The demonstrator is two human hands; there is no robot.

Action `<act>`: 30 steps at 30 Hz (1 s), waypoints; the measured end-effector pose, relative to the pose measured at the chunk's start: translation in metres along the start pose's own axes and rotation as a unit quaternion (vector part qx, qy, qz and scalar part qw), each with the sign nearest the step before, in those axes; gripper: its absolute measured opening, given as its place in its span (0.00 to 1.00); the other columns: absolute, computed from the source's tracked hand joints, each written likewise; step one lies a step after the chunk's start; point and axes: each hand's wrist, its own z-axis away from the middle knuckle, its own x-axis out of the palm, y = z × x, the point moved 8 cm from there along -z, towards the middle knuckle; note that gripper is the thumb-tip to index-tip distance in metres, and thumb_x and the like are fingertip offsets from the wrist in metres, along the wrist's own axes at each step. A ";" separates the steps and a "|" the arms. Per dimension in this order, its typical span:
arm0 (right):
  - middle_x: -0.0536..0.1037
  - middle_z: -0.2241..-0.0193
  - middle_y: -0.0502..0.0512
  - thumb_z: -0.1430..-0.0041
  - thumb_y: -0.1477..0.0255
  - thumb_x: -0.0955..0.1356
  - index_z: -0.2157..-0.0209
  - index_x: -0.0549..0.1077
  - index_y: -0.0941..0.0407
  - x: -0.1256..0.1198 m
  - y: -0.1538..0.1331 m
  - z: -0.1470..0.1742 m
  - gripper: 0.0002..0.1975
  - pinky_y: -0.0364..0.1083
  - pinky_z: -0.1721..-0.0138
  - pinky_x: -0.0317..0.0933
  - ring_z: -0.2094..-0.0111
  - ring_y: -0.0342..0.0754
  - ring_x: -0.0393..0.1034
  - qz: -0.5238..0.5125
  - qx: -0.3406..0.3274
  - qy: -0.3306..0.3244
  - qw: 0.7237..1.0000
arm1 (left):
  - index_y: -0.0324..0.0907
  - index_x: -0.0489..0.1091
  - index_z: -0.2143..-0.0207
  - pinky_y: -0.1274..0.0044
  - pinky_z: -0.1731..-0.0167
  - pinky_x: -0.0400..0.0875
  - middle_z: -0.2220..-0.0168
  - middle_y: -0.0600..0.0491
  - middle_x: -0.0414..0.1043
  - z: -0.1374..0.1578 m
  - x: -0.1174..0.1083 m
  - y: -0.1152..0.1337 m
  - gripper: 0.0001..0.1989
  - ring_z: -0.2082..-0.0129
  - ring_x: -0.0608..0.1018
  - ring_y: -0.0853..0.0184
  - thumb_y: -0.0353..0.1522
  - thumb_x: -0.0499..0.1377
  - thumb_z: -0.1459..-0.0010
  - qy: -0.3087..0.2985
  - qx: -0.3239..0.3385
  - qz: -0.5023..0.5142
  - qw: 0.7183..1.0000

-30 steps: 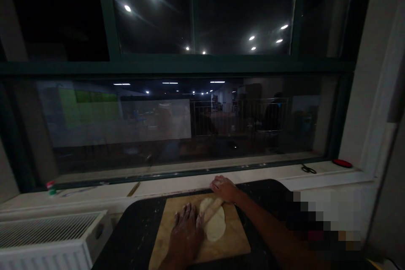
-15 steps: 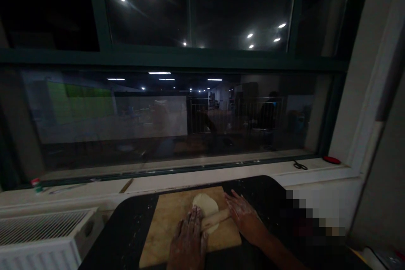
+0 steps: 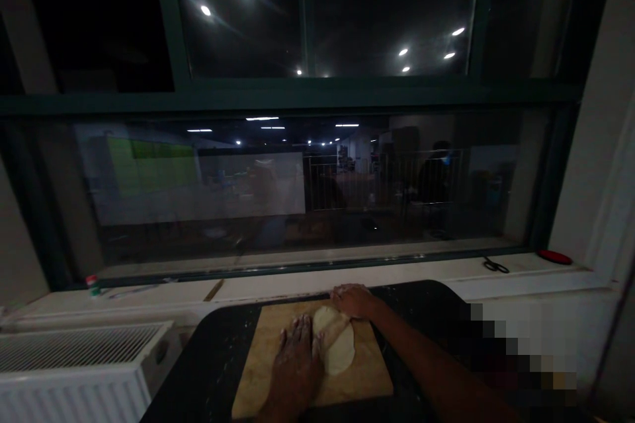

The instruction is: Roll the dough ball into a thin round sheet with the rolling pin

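A flat, pale round of dough (image 3: 341, 358) lies on a wooden board (image 3: 370, 380). Across its upper part runs a slim wooden rolling pin (image 3: 336, 332), slanting up to the right. My left hand (image 3: 298, 358) rests over the pin's lower left end, palm down, its floury fingers stretched out and pointing away from me. The upper right end is under my right hand (image 3: 353, 301), whose fingers bend over it near the board's far edge. Both ends of the pin are hidden by my hands.
The board sits on a dark table (image 3: 213, 350) against a white windowsill (image 3: 288, 291). Scissors (image 3: 495, 266), a red round item (image 3: 554, 256) and a small red-and-green container (image 3: 92, 285) lie or stand on the sill. A white radiator (image 3: 84, 370) is at left.
My right hand has moved farther from me and its fingers now curl over the pin. The pin slants more steeply and has shifted up the dough. The view has turned slightly left.
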 end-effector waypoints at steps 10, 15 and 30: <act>0.69 0.40 0.64 0.31 0.71 0.55 0.44 0.72 0.62 -0.016 -0.003 0.080 0.22 0.54 0.36 0.55 0.36 0.54 0.59 -0.047 0.077 0.051 0.995 | 0.36 0.62 0.38 0.67 0.47 0.73 0.40 0.43 0.68 -0.002 -0.022 0.004 0.25 0.40 0.71 0.55 0.38 0.51 0.33 0.013 -0.026 0.060 0.998; 0.64 0.36 0.57 0.29 0.64 0.54 0.40 0.69 0.56 -0.019 -0.006 0.145 0.24 0.55 0.35 0.56 0.33 0.52 0.52 -0.104 0.135 0.135 0.976 | 0.42 0.52 0.32 0.65 0.47 0.73 0.36 0.49 0.64 0.018 -0.045 0.021 0.30 0.39 0.70 0.58 0.37 0.52 0.35 0.040 0.015 0.052 0.998; 0.68 0.39 0.57 0.29 0.61 0.56 0.44 0.73 0.51 0.002 0.009 -0.006 0.22 0.64 0.39 0.55 0.36 0.57 0.58 -0.069 0.021 -0.059 0.996 | 0.48 0.69 0.43 0.46 0.47 0.65 0.38 0.42 0.66 -0.017 0.005 -0.014 0.23 0.39 0.68 0.48 0.27 0.48 0.38 -0.166 -0.042 0.050 0.984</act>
